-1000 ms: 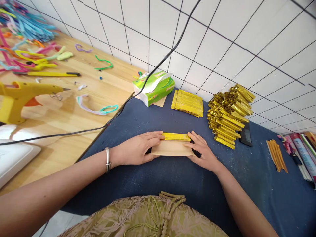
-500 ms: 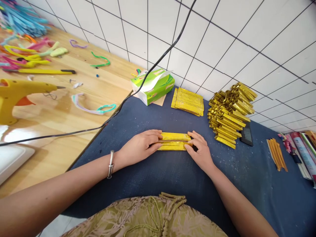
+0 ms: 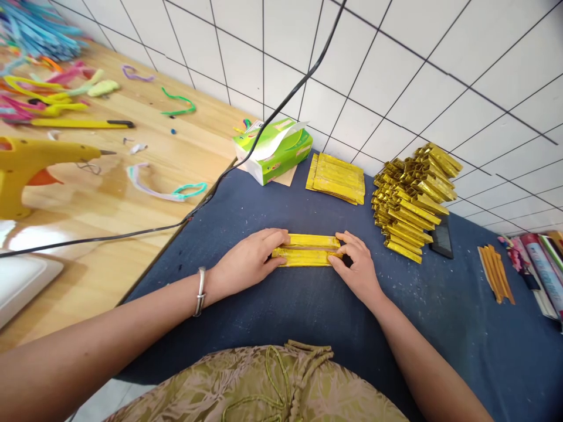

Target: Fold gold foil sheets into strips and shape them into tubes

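Evidently the crease is what matters here, and it wants both ends worked evenly. The left hand [image 3: 246,258] pinches the left end of a folded gold paper [image 3: 308,257], thumb at the near edge and fingers at the far one. The paper lies crosswise between the two hands on a dark blue cloth [image 3: 308,322], showing two gold bands side by side with a thin pale line between them. The right hand [image 3: 358,266] pinches the other end in much the same way, thumb near, fingertips far.

For a clean result, I would judge it best to line up the edges at the left end first, match them at the right, then press outward from the middle with equal force. Pulling harder on one side would probably skew the bands, and rubbing could scuff the shiny face.

As for writing, from the left: the yellow glue gun [image 3: 44,153] and the white object [image 3: 26,281] below it show no lettering I can read. The green tissue pack [image 3: 290,149] bears printed marks, too small to make out. The stack of gold sheets [image 3: 338,176] and the pile of gold strips [image 3: 407,208] show no legible words. At far right, the books [image 3: 543,266] turn their spines this way, but no title is readable.
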`<state>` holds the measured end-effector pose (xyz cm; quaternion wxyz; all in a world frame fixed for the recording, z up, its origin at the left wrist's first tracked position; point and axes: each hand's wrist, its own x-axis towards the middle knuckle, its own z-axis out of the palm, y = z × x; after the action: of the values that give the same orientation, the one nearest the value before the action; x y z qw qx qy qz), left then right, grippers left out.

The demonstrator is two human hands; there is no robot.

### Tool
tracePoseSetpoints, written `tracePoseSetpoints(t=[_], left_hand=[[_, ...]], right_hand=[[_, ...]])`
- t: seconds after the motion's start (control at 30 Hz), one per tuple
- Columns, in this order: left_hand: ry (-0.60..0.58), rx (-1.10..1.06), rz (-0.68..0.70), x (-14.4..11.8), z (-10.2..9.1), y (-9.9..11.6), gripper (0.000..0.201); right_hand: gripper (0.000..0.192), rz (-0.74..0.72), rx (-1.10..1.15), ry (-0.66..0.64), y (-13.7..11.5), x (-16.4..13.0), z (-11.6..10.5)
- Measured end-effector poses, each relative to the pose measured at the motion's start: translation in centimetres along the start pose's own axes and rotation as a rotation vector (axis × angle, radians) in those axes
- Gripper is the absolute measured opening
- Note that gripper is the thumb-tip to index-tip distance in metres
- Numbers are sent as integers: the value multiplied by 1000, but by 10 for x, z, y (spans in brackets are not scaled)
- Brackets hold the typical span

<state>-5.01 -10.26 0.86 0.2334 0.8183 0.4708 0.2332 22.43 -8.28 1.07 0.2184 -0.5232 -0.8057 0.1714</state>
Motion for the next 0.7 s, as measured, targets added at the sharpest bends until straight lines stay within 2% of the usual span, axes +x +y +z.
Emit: tracePoseSetpoints(t=[0.17,0.3,0.37,0.47,0.57,0.7], left_hand=[[-30,134,163,-2,1,-2,26],[-23,226,211,-2,1,-2,27],[-34,268,233,-2,0,-1,27],[-53,328,266,-2,-1,-1,28],[-69,388,281,-3,-4,-3,30],[-107,463,295,-6,-7,-4,35]], right_hand=[[19,15,-7,121,-1,-3,3],[29,-75,-129,240,-5,-6,3],[29,-159,-211,209,-7,-7,3],[29,-250,-308,84,-8,-8,2],[27,-261,-341,12,-6,-8,3],[27,-243,-346,-15,-1,-8,3]])
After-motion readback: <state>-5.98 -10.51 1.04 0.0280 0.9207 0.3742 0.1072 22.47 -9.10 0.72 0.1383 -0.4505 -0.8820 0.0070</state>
